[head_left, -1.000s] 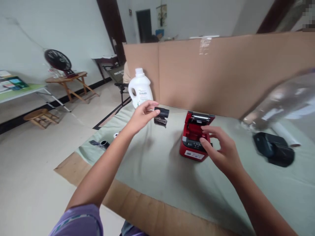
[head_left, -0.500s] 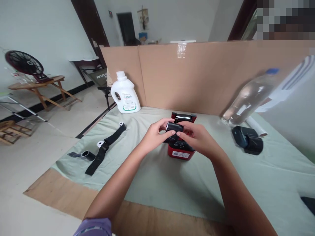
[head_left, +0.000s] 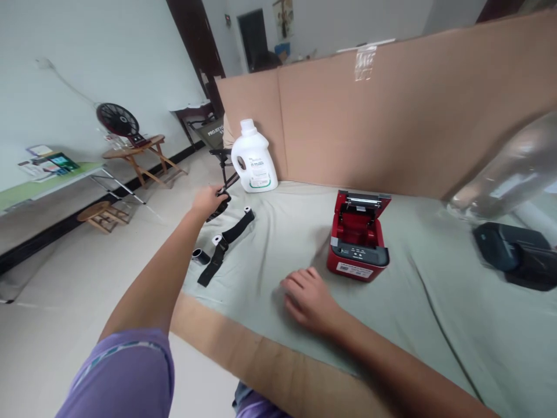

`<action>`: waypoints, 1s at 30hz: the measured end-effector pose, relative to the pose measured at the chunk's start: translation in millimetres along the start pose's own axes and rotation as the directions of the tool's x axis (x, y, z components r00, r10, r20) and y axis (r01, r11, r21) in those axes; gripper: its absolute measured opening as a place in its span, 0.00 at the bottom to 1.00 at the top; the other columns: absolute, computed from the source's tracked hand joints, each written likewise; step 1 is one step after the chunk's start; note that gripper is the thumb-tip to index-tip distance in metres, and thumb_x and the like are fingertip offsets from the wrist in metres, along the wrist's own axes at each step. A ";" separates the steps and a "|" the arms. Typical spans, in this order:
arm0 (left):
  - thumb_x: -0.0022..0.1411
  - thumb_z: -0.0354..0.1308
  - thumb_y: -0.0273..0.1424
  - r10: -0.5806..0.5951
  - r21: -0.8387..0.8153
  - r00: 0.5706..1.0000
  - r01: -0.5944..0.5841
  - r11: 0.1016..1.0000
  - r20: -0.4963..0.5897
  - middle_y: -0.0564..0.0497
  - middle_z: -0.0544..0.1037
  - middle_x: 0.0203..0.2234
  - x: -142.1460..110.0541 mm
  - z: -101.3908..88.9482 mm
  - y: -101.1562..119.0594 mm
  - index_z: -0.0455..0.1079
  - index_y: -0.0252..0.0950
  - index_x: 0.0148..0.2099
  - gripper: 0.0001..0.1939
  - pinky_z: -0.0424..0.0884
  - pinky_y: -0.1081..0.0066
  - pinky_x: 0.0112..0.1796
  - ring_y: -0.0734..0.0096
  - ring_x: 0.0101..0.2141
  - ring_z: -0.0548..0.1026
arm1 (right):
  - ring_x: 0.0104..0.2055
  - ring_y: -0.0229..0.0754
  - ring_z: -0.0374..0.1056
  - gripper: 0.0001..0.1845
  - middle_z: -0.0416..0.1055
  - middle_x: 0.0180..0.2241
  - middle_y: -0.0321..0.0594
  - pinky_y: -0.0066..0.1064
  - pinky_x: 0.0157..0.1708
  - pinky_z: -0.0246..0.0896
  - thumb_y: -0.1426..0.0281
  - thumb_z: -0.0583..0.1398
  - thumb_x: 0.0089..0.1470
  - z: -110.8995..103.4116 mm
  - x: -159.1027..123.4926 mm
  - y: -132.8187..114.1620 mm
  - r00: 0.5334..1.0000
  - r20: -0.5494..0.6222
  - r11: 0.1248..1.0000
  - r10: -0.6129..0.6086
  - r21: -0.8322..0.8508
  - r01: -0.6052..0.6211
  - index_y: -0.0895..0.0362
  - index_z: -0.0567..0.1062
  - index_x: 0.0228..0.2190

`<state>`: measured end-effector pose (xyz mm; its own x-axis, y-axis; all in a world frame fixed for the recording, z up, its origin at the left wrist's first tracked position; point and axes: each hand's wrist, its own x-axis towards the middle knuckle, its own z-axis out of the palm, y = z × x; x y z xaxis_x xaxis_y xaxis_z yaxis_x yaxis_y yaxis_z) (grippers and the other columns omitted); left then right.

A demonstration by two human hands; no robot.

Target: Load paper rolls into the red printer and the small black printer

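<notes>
My left hand (head_left: pixel 208 203) reaches to the far left of the cloth, its fingers closed on a black paper roll (head_left: pixel 221 204). Beside it lie two partly unrolled black rolls with white ends, a farther roll (head_left: pixel 241 225) and a nearer roll (head_left: pixel 214 260), and a small dark roll (head_left: pixel 201 256). My right hand (head_left: pixel 310 299) is low over the cloth at the centre, fingers loosely bent and holding nothing. Just beyond it stands a small red and black printer (head_left: pixel 357 247), lid raised, its red paper bay bare inside.
A white jug (head_left: pixel 253 159) stands at the back left before a cardboard screen (head_left: pixel 391 116). On the right are a large clear bottle (head_left: pixel 505 168) and a black device (head_left: pixel 513 255). The cloth's front edge meets a wooden board (head_left: pixel 261 360).
Both hands have left the printer, uncovering its open bay. My left hand has carried the black roll to the left; my right hand has dropped toward the cloth. The view has swung left.
</notes>
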<state>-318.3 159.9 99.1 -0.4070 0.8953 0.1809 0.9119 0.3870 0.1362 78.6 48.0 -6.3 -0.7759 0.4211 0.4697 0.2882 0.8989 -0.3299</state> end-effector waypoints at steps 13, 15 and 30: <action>0.65 0.51 0.54 -0.119 0.076 0.992 0.116 0.990 0.037 0.39 0.68 0.65 -37.9 23.7 -25.5 0.60 0.42 0.71 0.38 0.67 0.55 0.55 0.43 0.62 0.67 | 0.48 0.49 0.69 0.18 0.72 0.49 0.50 0.42 0.47 0.66 0.75 0.58 0.58 6.8 -6.4 10.2 0.997 0.070 0.981 0.027 0.191 -0.040 0.55 0.69 0.51; 0.66 0.48 0.53 -0.129 0.029 0.991 0.130 0.991 -0.045 0.40 0.74 0.60 -58.5 8.7 -24.5 0.63 0.41 0.68 0.35 0.69 0.58 0.52 0.46 0.57 0.73 | 0.48 0.50 0.70 0.17 0.72 0.48 0.50 0.42 0.47 0.67 0.74 0.58 0.58 6.9 -7.0 8.5 0.997 0.069 0.981 0.020 0.190 -0.033 0.56 0.69 0.50; 0.57 0.57 0.41 0.158 -0.189 0.970 -0.123 0.974 0.183 0.53 0.81 0.30 -144.2 -46.0 17.1 0.79 0.48 0.54 0.23 0.73 0.68 0.36 0.61 0.33 0.79 | 0.46 0.46 0.71 0.13 0.72 0.49 0.48 0.38 0.45 0.68 0.72 0.56 0.62 -34.3 5.9 4.3 0.995 -0.058 0.961 0.087 0.269 -0.068 0.54 0.71 0.48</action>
<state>-246.4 27.3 120.2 -0.2409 0.9704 0.0187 0.9289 0.2249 0.2943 94.4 58.5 23.1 -0.7142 0.5039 0.4858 0.1789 0.8025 -0.5692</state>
